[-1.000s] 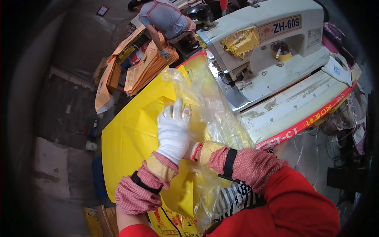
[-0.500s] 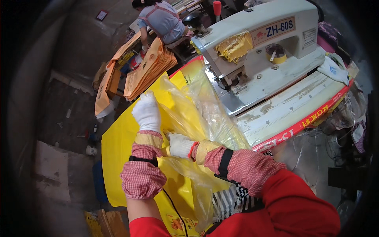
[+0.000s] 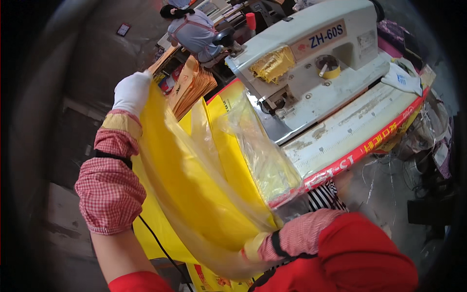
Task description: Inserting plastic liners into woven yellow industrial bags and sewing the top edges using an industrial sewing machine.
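My left hand (image 3: pixel 132 92), in a white knit glove, is raised at the left and closed on the top edge of a yellow bag sheet (image 3: pixel 170 146). The sheet, with a clear plastic liner (image 3: pixel 192 194) along it, hangs in a curve, blurred by motion. Low at the centre, my right hand is hidden behind the yellow and clear folds; its checked sleeve (image 3: pixel 296 233) and yellow cuff show beside them. More yellow bags (image 3: pixel 233 160) with a clear liner (image 3: pixel 262 146) lie under and beyond the raised sheet, against the machine table.
A pale industrial sewing machine (image 3: pixel 272 44) stands at the right on a red-edged table (image 3: pixel 360 153), with a tape roll (image 3: pixel 328 66) and white glove (image 3: pixel 403 79) on it. Orange bags (image 3: pixel 192 90) are stacked at the back left, near another person (image 3: pixel 194 34).
My left hand has swung left and up, lifting the yellow sheet's edge. My right hand has drawn down and slightly right, behind the folds. The view has shifted slightly.
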A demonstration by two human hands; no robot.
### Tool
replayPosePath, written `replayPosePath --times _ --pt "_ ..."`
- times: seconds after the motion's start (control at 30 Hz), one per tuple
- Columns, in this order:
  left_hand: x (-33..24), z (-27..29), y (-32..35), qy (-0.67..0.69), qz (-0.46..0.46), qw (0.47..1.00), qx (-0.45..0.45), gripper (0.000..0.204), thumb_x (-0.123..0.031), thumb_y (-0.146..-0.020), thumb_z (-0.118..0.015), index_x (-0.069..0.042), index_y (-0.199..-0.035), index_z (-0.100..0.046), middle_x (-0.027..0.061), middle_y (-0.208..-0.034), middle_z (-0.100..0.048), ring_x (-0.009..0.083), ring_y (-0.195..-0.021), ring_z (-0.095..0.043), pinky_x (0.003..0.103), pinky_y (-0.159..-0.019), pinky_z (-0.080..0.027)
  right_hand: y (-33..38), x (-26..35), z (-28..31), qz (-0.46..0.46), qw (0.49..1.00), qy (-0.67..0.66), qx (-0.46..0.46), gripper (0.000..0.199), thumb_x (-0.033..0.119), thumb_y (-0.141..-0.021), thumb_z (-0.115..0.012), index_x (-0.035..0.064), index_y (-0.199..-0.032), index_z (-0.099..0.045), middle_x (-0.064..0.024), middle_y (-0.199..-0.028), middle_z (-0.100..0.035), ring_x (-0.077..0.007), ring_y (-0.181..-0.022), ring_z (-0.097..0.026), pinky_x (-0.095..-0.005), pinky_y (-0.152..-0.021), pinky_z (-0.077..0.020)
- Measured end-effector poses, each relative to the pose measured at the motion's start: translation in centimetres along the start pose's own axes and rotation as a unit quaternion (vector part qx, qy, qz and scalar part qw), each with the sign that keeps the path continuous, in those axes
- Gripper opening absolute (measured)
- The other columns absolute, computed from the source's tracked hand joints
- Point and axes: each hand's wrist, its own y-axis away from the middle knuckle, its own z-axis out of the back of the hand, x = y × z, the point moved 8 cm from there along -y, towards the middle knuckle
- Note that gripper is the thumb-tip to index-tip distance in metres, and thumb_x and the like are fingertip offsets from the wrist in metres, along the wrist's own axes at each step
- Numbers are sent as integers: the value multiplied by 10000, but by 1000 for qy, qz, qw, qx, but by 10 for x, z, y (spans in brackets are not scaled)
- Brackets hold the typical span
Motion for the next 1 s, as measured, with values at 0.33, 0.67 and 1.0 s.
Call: replayPosePath --times 0.33,0.67,1.0 --pt "-2 21 32 -12 -33 996 85 209 -150 -857 -410 -70 -921 -592 131 -866 -623 292 -817 -612 362 -695 -490 148 -38 155 -160 867 -18 -471 413 296 -809 -497 105 -1175 -493 -131 -988 -576 -272 -896 -552 -332 -825 -419" --pt "-19 19 41 -23 -36 994 98 229 -172 -869 -398 -75 -922 -599 118 -859 -632 284 -795 -623 371 -660 -499 172 -80 217 -164 818 -217 -507 610 210 -737 -628 65 -1274 -376 -150 -960 -586 -268 -785 -582 -337 -694 -470" --pt "-17 5 42 17 25 986 164 320 -281 -896 -368 -63 -998 -579 143 -923 -623 311 -850 -605 383 -734 -470 119 -95 199 -252 886 -143 -362 439 232 -683 -636 12 -1051 -538 -199 -852 -608 -321 -745 -590 -386 -663 -467"
